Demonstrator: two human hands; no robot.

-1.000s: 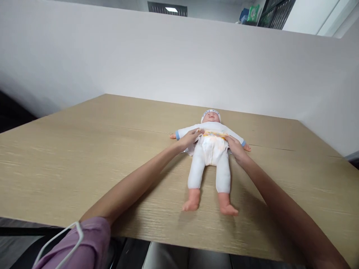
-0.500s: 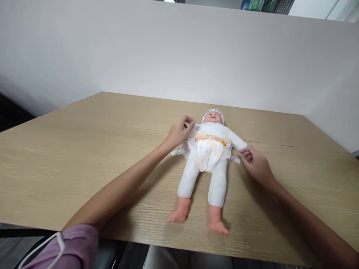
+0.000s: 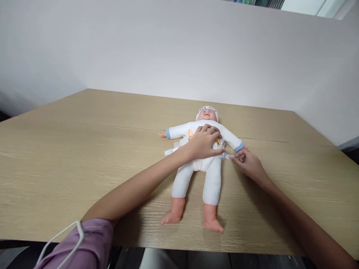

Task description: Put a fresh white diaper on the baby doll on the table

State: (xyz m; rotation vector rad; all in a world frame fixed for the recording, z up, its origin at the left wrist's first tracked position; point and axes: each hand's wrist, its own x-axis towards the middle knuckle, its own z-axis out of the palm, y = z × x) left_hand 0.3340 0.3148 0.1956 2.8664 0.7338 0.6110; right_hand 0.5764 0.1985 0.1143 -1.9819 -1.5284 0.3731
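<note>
A baby doll [image 3: 211, 183] in a white suit with blue cuffs and a lettered white cap lies on its back, feet toward me. A white diaper [image 3: 199, 164] with an orange print is around its hips, partly hidden by my hand. My left hand [image 3: 206, 140] rests flat over the front of the diaper, fingers spread. At the doll's side on the right, my right hand [image 3: 244, 158] pinches the end of a white diaper tab [image 3: 227, 156], pulled outward. The other diaper tab [image 3: 170, 151] sticks out loose on the left.
The doll lies on a light wooden table [image 3: 84, 157], whose near edge runs just in front of my lap. A pale partition wall [image 3: 168, 52] stands behind the table. A white cord loop [image 3: 80, 231] hangs by my left sleeve.
My left hand has moved right, from beside the doll's arm onto the diaper front. My right hand has shifted slightly left and now pinches the tab. The view has shifted a little.
</note>
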